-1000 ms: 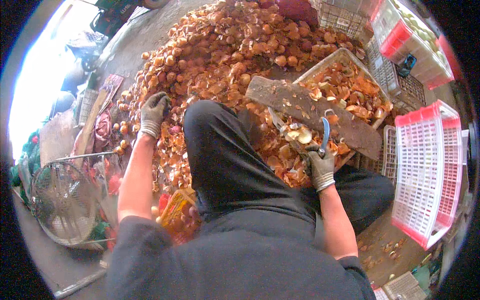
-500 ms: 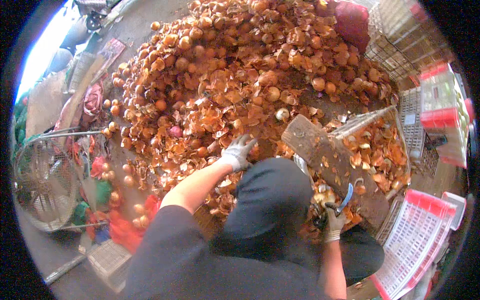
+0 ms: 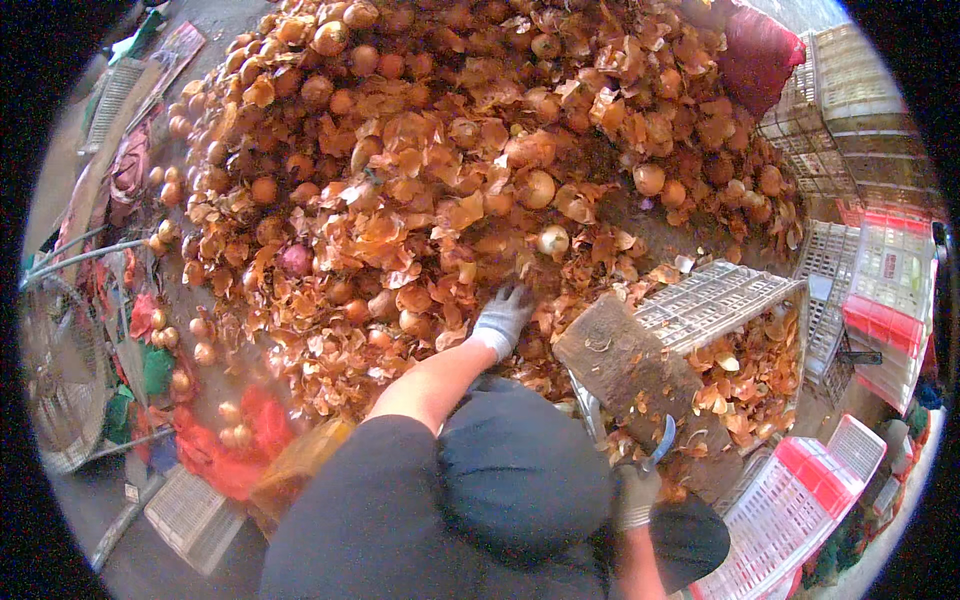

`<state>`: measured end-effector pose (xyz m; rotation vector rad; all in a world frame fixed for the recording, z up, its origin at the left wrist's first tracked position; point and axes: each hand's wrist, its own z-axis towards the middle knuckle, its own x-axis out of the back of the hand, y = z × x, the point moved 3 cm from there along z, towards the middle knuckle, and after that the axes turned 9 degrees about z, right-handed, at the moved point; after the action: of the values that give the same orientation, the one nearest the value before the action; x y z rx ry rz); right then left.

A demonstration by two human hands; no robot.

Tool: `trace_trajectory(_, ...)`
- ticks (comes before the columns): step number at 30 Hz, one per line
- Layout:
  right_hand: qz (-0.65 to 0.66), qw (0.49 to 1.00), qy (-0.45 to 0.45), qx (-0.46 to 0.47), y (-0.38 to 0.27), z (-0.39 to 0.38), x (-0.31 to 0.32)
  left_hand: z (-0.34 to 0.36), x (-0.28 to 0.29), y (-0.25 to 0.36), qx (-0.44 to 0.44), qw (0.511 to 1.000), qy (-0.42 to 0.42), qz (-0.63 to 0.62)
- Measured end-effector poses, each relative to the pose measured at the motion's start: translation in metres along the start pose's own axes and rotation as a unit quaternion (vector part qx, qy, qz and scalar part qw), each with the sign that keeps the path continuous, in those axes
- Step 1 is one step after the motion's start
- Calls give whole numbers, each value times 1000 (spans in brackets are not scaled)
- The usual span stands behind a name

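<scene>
Floor (image 3: 235, 350): onions (image 3: 537, 189), loose skins (image 3: 462, 213) heaped
Left hand (image 3: 503, 315): fingers spread, at the heap
Right hand (image 3: 636, 493): clenched round curved knife (image 3: 663, 440)
In the way: plank (image 3: 622, 352) before skin-filled crate (image 3: 715, 303)
Far right: red sack (image 3: 762, 60)

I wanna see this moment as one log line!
left hand: at onion heap; right hand: holds curved knife; wooden board: ahead of right hand

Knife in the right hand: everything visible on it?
The knife has a slim, curved, bluish blade, probably metal. It sticks out of the gloved right hand, tip toward the picture's top, seen against the wooden board. The hand hides most of the handle; whether the blade touches the board, I can't tell.
</scene>
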<state>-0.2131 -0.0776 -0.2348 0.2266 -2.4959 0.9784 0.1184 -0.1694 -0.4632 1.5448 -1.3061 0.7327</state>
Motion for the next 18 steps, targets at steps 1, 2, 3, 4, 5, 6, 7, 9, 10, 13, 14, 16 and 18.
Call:
trace_trajectory(1, 13, 1000, -5, -1, 3, 2, -1, 0, -3, -2, -14, 998, -40, -39)
trace_trajectory(2, 26, 1000, -10, -3, 6, 3, -1, 1, -4, -4, -27, 993, -80, -78)
trace_trajectory(3, 30, 1000, -5, -4, 8, 4, -1, 4, -6, -7, -40, 985, -120, -116)
trace_trajectory(4, 32, 999, -6, -3, 9, 4, -1, 4, -7, -15, -66, 984, -76, -145)
trace_trajectory(5, 36, 999, 0, -3, 11, 5, 1, 12, 8, -11, -78, 984, -70, -143)
trace_trajectory(6, 9, 1000, 8, 0, 11, 5, 3, 24, 38, -2, -94, 984, -63, -140)
trace_trajectory(7, -18, 1000, 12, 3, 10, 4, 3, 37, 68, 7, -102, 979, -23, -174)
trace_trajectory(9, -37, 999, 5, -6, 10, 2, 5, 70, 104, 21, -118, 974, 54, -186)
trace_trajectory(10, -27, 999, -4, -18, 10, 2, 6, 94, 113, 25, -130, 974, 92, -163)
trace_trajectory(13, -26, 1000, -3, -4, 5, 1, 5, 169, 139, 35, -27, 995, 88, -39)
trace_trajectory(14, -31, 999, 0, 10, 3, 0, 4, 184, 150, 31, 43, 995, 90, 12)
trace_trajectory(16, -37, 999, -4, 7, 10, 5, 8, 221, 125, 11, 98, 994, -50, -9)
trace_trajectory(18, -19, 1000, 10, -16, 40, 9, 18, 222, 116, 35, 46, 981, -180, 61)
